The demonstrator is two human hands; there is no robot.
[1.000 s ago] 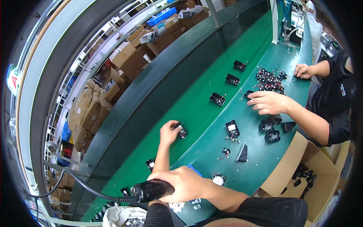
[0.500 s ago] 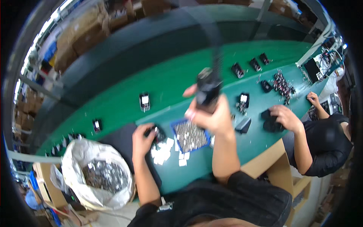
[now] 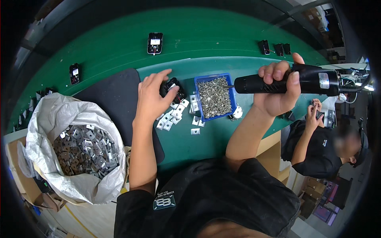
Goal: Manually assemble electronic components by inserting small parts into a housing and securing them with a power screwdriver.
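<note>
My right hand (image 3: 279, 85) is wrapped around a black electric screwdriver (image 3: 254, 84), held nearly level. Its thin bit points left over the blue tray (image 3: 200, 109), which is full of small metal screws (image 3: 214, 97). My left hand (image 3: 152, 93) is beside a small black plastic housing (image 3: 172, 90), fingers stretched and apart, with the thumb over the housing. Whether the thumb presses on it I cannot tell. Part of the housing is hidden by that hand. Square metal plates with holes (image 3: 170, 119) lie scattered between the housing and the tray.
A white woven sack (image 3: 43, 135) of metal plates stands at the left, beside a dark mat (image 3: 109, 93). Black housings (image 3: 155, 43) sit along the green belt (image 3: 190, 35). At the right, a co-worker (image 3: 313, 146) handles a small dark part. A cardboard box (image 3: 270, 144) stands below the table edge.
The view has shifted. The screwdriver has gone from upright to nearly level, its bit now over the screw tray. My left hand's fingers have straightened beside the housing.
</note>
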